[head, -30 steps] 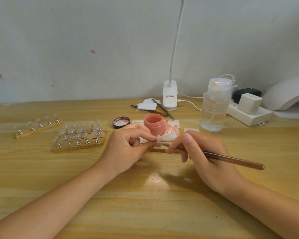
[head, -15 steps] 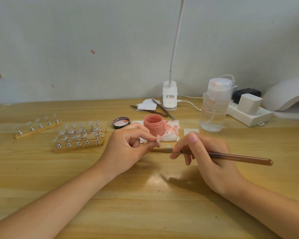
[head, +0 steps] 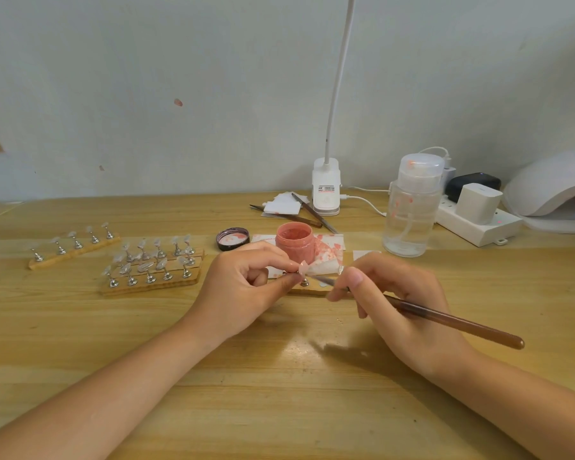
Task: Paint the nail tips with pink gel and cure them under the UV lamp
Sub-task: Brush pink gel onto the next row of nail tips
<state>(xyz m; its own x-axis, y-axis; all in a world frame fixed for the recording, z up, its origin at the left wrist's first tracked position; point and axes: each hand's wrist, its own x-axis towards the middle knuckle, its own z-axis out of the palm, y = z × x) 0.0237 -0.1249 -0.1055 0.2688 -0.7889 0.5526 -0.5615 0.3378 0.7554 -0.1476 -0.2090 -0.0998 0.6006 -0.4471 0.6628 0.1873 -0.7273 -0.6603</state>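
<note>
My left hand [head: 246,287] pinches a small nail tip [head: 303,269] on its metal stand between thumb and forefinger, just in front of the open pink gel jar [head: 294,242]. My right hand [head: 399,303] grips a brown brush [head: 452,322], its tip pointing left and close to the nail tip. Wooden holders [head: 150,265] with several clear nail tips on metal stands lie at the left. The white UV lamp [head: 551,190] sits at the far right edge.
The jar's black lid [head: 232,239] lies left of the jar, on the wooden table [head: 279,376]. A stained white tissue [head: 326,257] lies under the jar. A clear pump bottle [head: 412,207], a power strip [head: 478,224], a clip lamp base [head: 326,187] and tweezers [head: 312,214] stand behind.
My right hand has shifted slightly, and the brush handle has swung: level half a second ago, now sloping down to the right. The left hand keeps its pinch on the nail tip.
</note>
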